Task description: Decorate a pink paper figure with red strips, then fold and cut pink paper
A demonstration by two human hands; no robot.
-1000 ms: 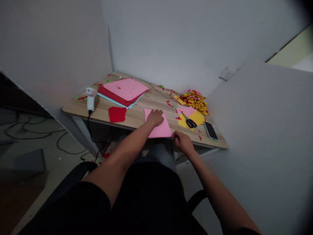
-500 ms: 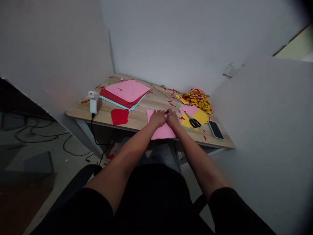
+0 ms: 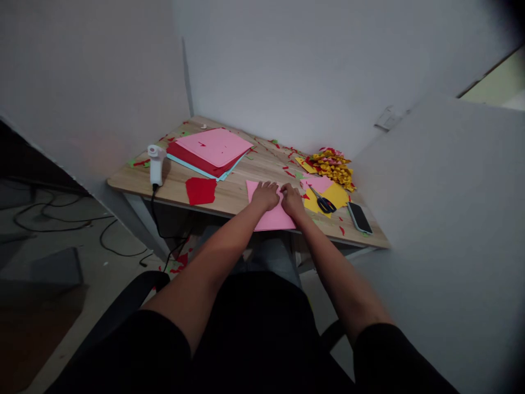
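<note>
A pink sheet of paper [image 3: 274, 220] lies at the front edge of the wooden table, between my arms. My left hand [image 3: 266, 196] rests on its upper left part, fingers spread and flat. On the upper right part is my right hand [image 3: 291, 199], its fingers bent and drawn together; whether it pinches the paper is too small to tell. Scissors with dark handles [image 3: 326, 206] lie just right of my right hand, on yellow paper [image 3: 338, 195]. A smaller pink piece [image 3: 318, 183] is beside them.
Stacked pink [image 3: 215, 146], red and light blue sheets lie back left, near a red piece [image 3: 200, 191] and a white corded device [image 3: 156, 166]. At right are a phone [image 3: 360, 218] and a yellow-red paper bundle [image 3: 333, 168]. Walls enclose the table.
My right hand has shifted slightly right, away from my left hand, widening the gap between them. The view has also shifted slightly.
</note>
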